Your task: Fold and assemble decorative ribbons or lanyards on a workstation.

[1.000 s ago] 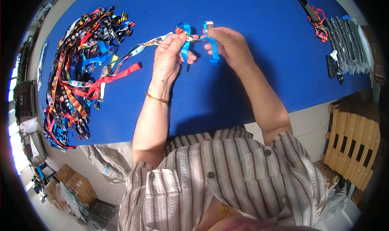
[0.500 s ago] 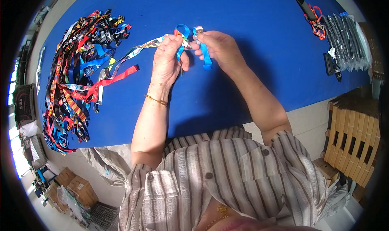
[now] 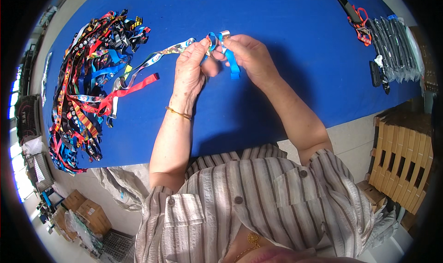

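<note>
Above the blue tabletop, my left hand (image 3: 190,67) is closed on a printed lanyard strap (image 3: 159,54), thumb and fingers pinched together. Its light, patterned band trails left toward the heap, while a blue loop of it stands up beside my left thumb. My right hand (image 3: 253,58) pinches a short blue strap piece (image 3: 234,65) that hangs below the fingers. A shiny metal clip (image 3: 225,33) sits at the upper end of that piece, by the right thumb. The two hands are almost touching. Where the fingers overlap, the straps between them are partly hidden.
A big heap of multicoloured lanyards (image 3: 87,88) lies on the left of the blue table (image 3: 249,9), with a red strap end (image 3: 150,80) reaching out. Red-handled scissors (image 3: 361,18), a black-handled tool (image 3: 344,5) and plastic-wrapped black items (image 3: 392,46) lie at the far right.
My hands have come slightly closer together. The blue loop by my left thumb has narrowed and shifted right, nearer the metal clip. Both hands keep their grip.
</note>
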The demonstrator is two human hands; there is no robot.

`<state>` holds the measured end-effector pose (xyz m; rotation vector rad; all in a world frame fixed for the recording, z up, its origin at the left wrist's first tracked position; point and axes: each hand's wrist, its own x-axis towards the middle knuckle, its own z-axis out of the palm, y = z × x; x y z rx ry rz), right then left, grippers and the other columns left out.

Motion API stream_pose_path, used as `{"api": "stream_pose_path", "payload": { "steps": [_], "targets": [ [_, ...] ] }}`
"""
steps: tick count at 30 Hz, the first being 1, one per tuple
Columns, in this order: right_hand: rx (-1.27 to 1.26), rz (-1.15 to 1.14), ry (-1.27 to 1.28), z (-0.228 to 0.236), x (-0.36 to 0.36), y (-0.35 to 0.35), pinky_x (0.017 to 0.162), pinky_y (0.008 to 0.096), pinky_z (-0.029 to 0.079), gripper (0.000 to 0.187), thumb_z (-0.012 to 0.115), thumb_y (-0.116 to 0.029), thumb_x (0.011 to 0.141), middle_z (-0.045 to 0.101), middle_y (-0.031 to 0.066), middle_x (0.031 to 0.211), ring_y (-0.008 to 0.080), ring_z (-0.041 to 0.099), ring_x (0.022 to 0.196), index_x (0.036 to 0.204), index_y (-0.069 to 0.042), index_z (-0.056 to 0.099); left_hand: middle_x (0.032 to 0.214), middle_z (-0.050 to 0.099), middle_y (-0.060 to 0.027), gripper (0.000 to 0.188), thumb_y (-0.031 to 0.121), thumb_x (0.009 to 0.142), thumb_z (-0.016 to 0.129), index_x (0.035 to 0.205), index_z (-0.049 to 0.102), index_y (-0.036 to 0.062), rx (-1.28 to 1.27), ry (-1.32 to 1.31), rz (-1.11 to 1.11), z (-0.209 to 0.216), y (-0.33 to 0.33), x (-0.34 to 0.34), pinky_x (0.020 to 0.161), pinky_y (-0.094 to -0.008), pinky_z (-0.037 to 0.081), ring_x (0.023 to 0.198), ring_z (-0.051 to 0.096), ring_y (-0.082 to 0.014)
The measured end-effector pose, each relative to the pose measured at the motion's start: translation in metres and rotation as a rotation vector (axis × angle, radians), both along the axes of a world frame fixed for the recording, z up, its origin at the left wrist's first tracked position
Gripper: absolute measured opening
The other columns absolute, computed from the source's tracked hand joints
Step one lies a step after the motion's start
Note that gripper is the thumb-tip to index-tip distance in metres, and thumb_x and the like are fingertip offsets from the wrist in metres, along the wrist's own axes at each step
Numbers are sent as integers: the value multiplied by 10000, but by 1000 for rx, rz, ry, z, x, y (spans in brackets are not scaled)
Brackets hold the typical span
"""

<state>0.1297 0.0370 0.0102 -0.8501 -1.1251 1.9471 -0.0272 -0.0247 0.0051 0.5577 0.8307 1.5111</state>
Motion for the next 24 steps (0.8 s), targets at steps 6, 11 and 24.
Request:
{"api": "stream_pose_path", "payload": {
  "steps": [6,11,24],
  "targets": [
    [92,-9,-100,4,1,-3,610,214,443,181,687,-227,922,639,-16,783,55,564,694,935,-48,713,724,665,-96,256,263,995,596,1022,641,13,-87,38,26,-2,-1,-2,400,-216,450,438,553,-135],
    [156,-26,-134,4,-4,-6,617,205,431,184,685,-212,927,635,-29,785,48,550,692,925,-30,707,701,656,-81,268,277,988,608,1009,645,12,-114,93,62,-1,-2,-1,402,-218,454,445,565,-130],
    [521,-51,-56,-10,-4,-6,779,260,533,62,645,-45,915,660,97,1042,104,652,853,920,17,645,733,674,-95,286,281,986,615,896,608,10,-95,183,90,-2,-3,3,482,-241,527,527,652,-150]
  ]
}}
